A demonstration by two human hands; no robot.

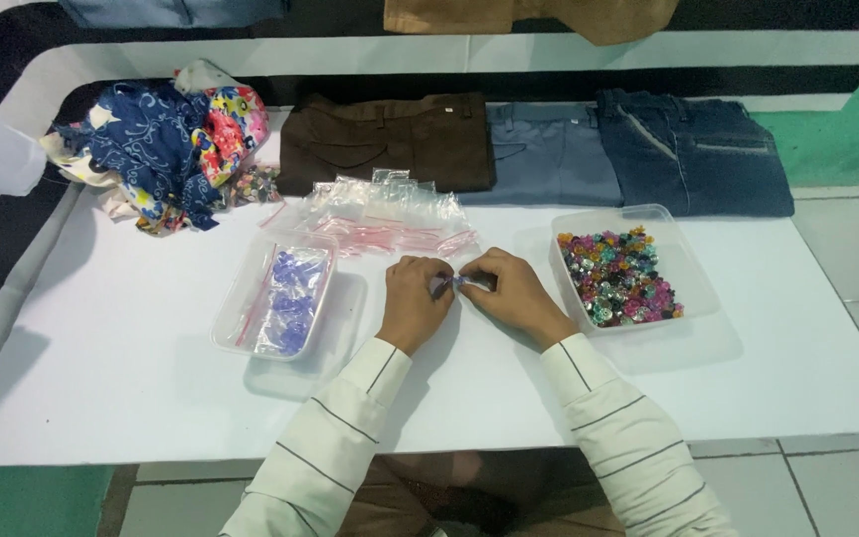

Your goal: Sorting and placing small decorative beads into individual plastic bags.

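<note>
Striped sleeves [350,447] reach in from the near edge of the white tabletop [101,378]. The left hand [416,298] and right hand [511,293] meet at its middle, fingers [441,279] of both pinched shut on a small clear bag [451,284] held between them. A tub [693,283] of coloured beads [618,276] sits just right of the hands, a tub [236,316] with bagged blue beads [292,298] left, spare bags [380,214] behind. Folded trousers [539,149] lie at the far edge.
</note>
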